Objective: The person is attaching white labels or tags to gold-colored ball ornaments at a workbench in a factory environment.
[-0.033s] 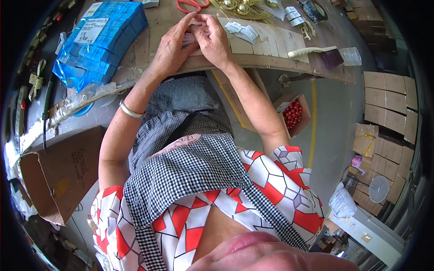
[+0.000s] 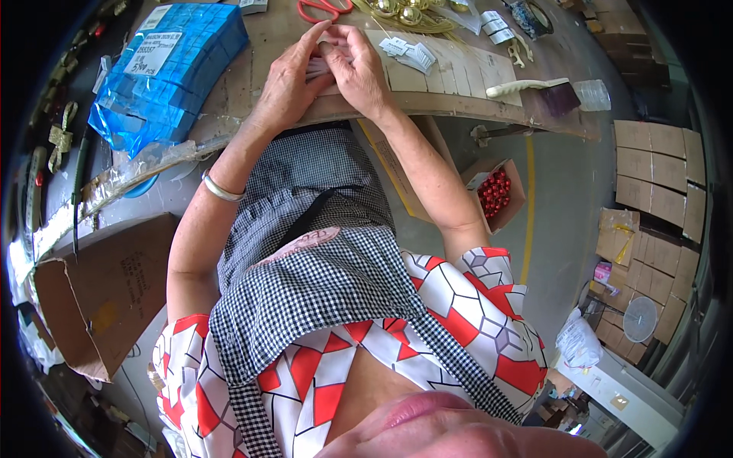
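My left hand (image 2: 286,84) and my right hand (image 2: 360,75) meet over the table's near edge, fingertips together and thumbs bent inward. Between them lies a small stack of pale slips (image 2: 318,67), mostly hidden by the fingers; I cannot make out its full shape. Both hands are closed around it. Just beyond the fingertips lie red-handled scissors (image 2: 324,11). To the right of my right hand, several small white tags (image 2: 408,52) rest on a pale lined sheet (image 2: 458,72).
A blue-wrapped package (image 2: 179,72) stands at left on the table. Gold baubles (image 2: 401,11) lie at the back. A white-handled brush (image 2: 527,88) and a clear plastic cup (image 2: 592,96) sit right. Below are a box of red baubles (image 2: 495,192) and an open carton (image 2: 107,294).
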### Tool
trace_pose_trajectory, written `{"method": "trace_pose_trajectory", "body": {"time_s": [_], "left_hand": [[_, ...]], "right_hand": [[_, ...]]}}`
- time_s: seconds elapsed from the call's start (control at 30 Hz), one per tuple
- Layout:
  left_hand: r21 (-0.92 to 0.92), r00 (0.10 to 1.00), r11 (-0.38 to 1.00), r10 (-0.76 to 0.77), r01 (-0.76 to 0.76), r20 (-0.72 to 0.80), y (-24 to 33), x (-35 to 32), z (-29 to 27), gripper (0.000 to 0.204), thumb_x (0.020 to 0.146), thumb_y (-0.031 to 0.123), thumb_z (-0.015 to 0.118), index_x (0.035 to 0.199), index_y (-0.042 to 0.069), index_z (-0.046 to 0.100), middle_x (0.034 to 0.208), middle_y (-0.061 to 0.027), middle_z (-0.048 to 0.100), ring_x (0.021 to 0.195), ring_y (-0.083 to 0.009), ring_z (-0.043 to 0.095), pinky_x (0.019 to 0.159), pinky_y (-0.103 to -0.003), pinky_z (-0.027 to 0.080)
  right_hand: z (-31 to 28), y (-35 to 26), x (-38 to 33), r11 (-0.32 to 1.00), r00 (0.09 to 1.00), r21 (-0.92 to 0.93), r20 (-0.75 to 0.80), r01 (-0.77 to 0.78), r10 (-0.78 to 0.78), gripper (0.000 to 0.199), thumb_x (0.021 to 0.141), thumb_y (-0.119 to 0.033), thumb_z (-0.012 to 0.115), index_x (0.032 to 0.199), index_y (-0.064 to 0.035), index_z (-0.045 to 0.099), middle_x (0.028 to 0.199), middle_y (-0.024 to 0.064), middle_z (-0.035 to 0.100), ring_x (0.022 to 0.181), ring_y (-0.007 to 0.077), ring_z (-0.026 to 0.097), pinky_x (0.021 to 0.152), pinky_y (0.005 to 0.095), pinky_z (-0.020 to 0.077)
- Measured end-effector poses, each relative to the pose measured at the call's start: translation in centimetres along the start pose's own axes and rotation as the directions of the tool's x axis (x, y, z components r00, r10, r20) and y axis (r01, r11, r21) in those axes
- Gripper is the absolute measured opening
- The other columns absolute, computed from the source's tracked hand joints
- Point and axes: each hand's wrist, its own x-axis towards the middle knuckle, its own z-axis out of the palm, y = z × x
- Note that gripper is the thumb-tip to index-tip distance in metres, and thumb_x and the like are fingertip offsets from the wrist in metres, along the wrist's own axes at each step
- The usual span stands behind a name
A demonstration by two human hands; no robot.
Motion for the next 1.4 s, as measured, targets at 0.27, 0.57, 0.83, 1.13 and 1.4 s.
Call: {"method": "trace_pose_trajectory", "body": {"time_s": [0.27,0.57,0.83,1.13,1.4], "left_hand": [[-0.066,0.996,0.994,-0.084,0.085,0.016,0.7,0.1,-0.8,0.078,0.067,0.005,0.075,0.136,0.017,0.039,0.1,-0.0104,0.063,0.096,-0.028,0.06,0.085,-0.037,0.05],[-0.027,1.0,1.0,-0.014,0.014,-0.003,1.3,-0.8,-2.0,0.08,0.068,0.005,0.074,0.138,0.015,0.036,0.104,-0.0102,0.061,0.098,-0.027,0.06,0.088,-0.036,0.048],[0.083,0.994,0.991,0.098,-0.101,0.043,0.9,-1.3,-1.6,0.079,0.073,0.005,0.068,0.141,0.011,0.028,0.113,-0.0138,0.052,0.104,-0.031,0.052,0.095,-0.04,0.041],[0.237,0.98,0.957,0.14,-0.171,0.143,0.7,-2.2,-1.6,0.069,0.082,0.005,0.053,0.143,0.013,0.023,0.119,-0.0133,0.044,0.108,-0.0318,0.044,0.093,-0.046,0.036],[-0.13,0.998,0.99,0.046,-0.05,-0.039,1.4,-1.1,-3.1,0.086,0.067,-0.01,0.065,0.14,0.017,0.03,0.103,-0.0132,0.052,0.093,-0.031,0.056,0.081,-0.038,0.049]], "right_hand": [[0.4,-1.2,0.0,0.989,0.998,0.139,0.033,-0.057,0.053,0.04,0.096,-0.035,0.045,0.111,0.0016,0.053,0.088,0.0109,0.065,0.081,0.0175,0.064,0.071,0.0281,0.0528],[1.6,-3.4,-0.2,0.901,0.984,0.397,0.107,-0.176,0.145,0.052,0.1,-0.041,0.03,0.126,0.0022,0.041,0.12,0.0172,0.053,0.112,0.0221,0.052,0.097,0.0318,0.0414],[1.4,-2.8,0.2,0.71,0.934,0.608,0.269,-0.355,0.236,0.06,0.099,-0.046,0.03,0.142,-0.0046,0.025,0.138,0.0153,0.039,0.128,0.0263,0.037,0.109,0.0392,0.0247],[1.9,-2.9,0.5,0.661,0.94,0.669,0.218,-0.34,0.263,0.06,0.099,-0.046,0.028,0.136,0.001,0.03,0.133,0.0197,0.042,0.124,0.0267,0.041,0.107,0.0386,0.0291],[0.9,-3.0,-0.7,0.923,0.982,0.345,0.134,-0.172,0.133,0.028,0.096,-0.024,0.051,0.11,0.0009,0.054,0.101,0.0065,0.061,0.094,0.0133,0.059,0.083,0.0244,0.0468]]}}
